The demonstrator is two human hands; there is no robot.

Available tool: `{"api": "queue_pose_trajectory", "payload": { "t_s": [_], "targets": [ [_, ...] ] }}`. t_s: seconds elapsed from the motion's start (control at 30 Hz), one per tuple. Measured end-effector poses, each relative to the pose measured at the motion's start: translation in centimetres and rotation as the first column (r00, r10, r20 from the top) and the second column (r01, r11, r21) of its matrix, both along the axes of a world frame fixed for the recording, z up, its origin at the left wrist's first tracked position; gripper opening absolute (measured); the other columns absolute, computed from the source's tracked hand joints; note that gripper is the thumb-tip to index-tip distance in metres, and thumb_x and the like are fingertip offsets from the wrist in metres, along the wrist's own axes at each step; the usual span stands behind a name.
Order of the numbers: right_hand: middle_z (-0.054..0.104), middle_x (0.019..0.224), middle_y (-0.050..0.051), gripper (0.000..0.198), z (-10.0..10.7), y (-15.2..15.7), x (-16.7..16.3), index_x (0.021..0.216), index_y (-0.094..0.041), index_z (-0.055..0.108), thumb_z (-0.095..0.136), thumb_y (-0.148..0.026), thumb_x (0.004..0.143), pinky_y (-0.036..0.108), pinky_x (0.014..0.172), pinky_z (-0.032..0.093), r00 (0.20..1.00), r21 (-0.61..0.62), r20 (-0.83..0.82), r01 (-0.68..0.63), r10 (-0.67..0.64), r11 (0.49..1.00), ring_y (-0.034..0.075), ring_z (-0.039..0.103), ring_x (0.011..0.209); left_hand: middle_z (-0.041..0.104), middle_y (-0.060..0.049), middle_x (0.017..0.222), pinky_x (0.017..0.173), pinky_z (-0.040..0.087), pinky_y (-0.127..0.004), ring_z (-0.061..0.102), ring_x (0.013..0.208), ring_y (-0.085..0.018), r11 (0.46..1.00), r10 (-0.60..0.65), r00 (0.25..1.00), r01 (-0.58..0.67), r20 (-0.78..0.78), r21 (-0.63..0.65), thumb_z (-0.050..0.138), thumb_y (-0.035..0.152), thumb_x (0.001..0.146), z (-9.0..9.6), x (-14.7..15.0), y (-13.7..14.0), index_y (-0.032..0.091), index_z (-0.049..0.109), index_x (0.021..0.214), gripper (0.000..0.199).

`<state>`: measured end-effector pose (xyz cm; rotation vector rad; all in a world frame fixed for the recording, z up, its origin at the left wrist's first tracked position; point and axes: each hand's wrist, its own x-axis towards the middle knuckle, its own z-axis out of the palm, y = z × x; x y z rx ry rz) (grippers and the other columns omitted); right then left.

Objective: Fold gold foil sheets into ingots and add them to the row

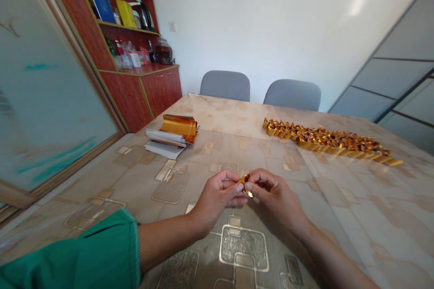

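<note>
Head view, left of centre: gold paper sheets [178, 125] lie stacked, presumably for easy reach. Lower centre, left hand [217, 196] and right hand [276, 194] pinch a small gold piece [242, 179] between them, likely for steadiness. Folded pieces [325, 141] sit in tight rows, right. Patterned counter [230, 119] beneath; cabinet [162, 86] upper left, grey chairs [224, 85] upper centre.

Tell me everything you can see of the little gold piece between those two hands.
The small gold piece is shiny and foil-like, apparently folded, with bright highlights. The left hand and right hand pinch it from either side, above the patterned tabletop. It looks slanted, its lower end towards the right hand. Fingers hide much of it, so its full shape is unclear.
</note>
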<state>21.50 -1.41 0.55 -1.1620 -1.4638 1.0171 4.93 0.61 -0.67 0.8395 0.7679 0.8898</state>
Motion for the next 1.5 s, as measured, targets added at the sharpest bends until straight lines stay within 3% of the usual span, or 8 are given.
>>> {"api": "queue_pose_trajectory", "payload": {
  "t_s": [0.1, 0.17, 0.3, 0.5, 0.83, 1.0, 1.27, 1.5],
  "targets": [
    [0.066, 0.081, 0.003, 0.021, 0.1, 0.1, 0.0, 0.081, -0.021, 0.068, 0.065, -0.041, 0.087, 0.033, 0.070, 0.045, 0.999, 0.033, 0.035, -0.004, 0.003, 0.999, 0.019, 0.058, 0.077, 0.072, -0.003, 0.076, 0.069, 0.056, -0.026, 0.069, 0.066, -0.013, 0.999, 0.033, 0.999, -0.033, 0.030, -0.023, 0.087, 0.040, 0.065, 0.0, -0.1, 0.1, 0.016, 0.055, 0.085, 0.044],
    [0.064, 0.081, 0.003, 0.022, 0.1, 0.3, 0.0, 0.085, -0.022, 0.066, 0.071, -0.043, 0.081, 0.031, 0.068, 0.045, 0.999, 0.039, 0.012, 0.044, -0.045, 0.998, 0.018, 0.057, 0.076, 0.072, -0.003, 0.079, 0.071, 0.056, -0.026, 0.069, 0.068, -0.013, 0.998, 0.050, 0.997, -0.048, 0.056, -0.035, 0.087, 0.038, 0.066, 0.0, -0.1, 0.1, 0.016, 0.055, 0.086, 0.043],
    [0.053, 0.066, -0.003, 0.036, -0.3, 0.7, 0.0, 0.074, -0.021, 0.057, 0.079, -0.048, 0.070, 0.025, 0.053, 0.036, 0.991, -0.048, -0.062, 0.112, -0.115, 0.993, 0.012, 0.046, 0.058, 0.069, -0.001, 0.082, 0.073, 0.056, -0.025, 0.068, 0.073, -0.012, 0.998, 0.059, 0.994, -0.055, 0.090, -0.043, 0.087, 0.035, 0.065, 0.1, -0.1, 0.2, 0.016, 0.056, 0.085, 0.041],
    [0.051, 0.060, -0.004, 0.040, -0.6, 0.7, -0.2, 0.066, -0.020, 0.054, 0.082, -0.049, 0.066, 0.025, 0.052, 0.031, 0.987, -0.053, -0.099, 0.125, -0.130, 0.991, 0.011, 0.041, 0.055, 0.065, 0.002, 0.079, 0.068, 0.057, -0.025, 0.063, 0.072, -0.010, 0.998, 0.041, 0.999, -0.042, 0.033, 0.036, 0.086, 0.034, 0.065, 0.2, -0.1, 0.3, 0.016, 0.058, 0.079, 0.036],
    [0.054, 0.061, -0.005, 0.044, -0.3, 0.9, 0.4, 0.070, -0.020, 0.056, 0.085, -0.052, 0.061, 0.024, 0.053, 0.031, 0.986, -0.138, -0.166, 0.002, -0.025, 0.990, 0.011, 0.043, 0.055, 0.067, 0.000, 0.069, 0.062, 0.051, -0.020, 0.065, 0.062, -0.010, 0.998, 0.040, 0.999, -0.040, -0.001, 0.039, 0.090, 0.035, 0.059, -0.1, -0.2, 0.5, 0.014, 0.056, 0.073, 0.042],
    [0.055, 0.062, -0.004, 0.045, -0.2, 0.8, 0.7, 0.074, -0.018, 0.060, 0.082, -0.057, 0.064, 0.025, 0.053, 0.028, 0.985, -0.246, -0.166, -0.084, 0.043, 0.966, 0.011, 0.042, 0.055, 0.068, 0.001, 0.072, 0.061, 0.052, -0.019, 0.064, 0.059, -0.008, 0.994, 0.108, 0.994, -0.107, 0.025, -0.011, 0.091, 0.035, 0.055, 0.5, -0.1, 0.4, 0.015, 0.056, 0.075, 0.046],
    [0.052, 0.061, -0.005, 0.037, -0.6, 0.7, 0.6, 0.066, -0.019, 0.058, 0.079, -0.049, 0.072, 0.025, 0.055, 0.029, 0.994, -0.085, -0.105, 0.008, -0.017, 0.996, 0.011, 0.040, 0.058, 0.068, 0.002, 0.073, 0.065, 0.055, -0.022, 0.065, 0.062, -0.009, 0.997, 0.075, 0.997, -0.074, 0.029, -0.015, 0.092, 0.033, 0.054, 0.3, -0.3, 0.5, 0.015, 0.055, 0.073, 0.046],
    [0.057, 0.064, -0.002, 0.037, -0.7, 0.6, 0.9, 0.073, -0.017, 0.062, 0.075, -0.051, 0.077, 0.025, 0.057, 0.031, 0.984, -0.157, -0.167, -0.095, 0.068, 0.983, 0.011, 0.043, 0.058, 0.067, 0.001, 0.065, 0.056, 0.048, -0.016, 0.062, 0.057, -0.008, 0.996, 0.080, 0.997, -0.080, -0.008, 0.038, 0.089, 0.031, 0.058, 0.2, -0.1, 0.3, 0.015, 0.053, 0.071, 0.041]
  ]
}}
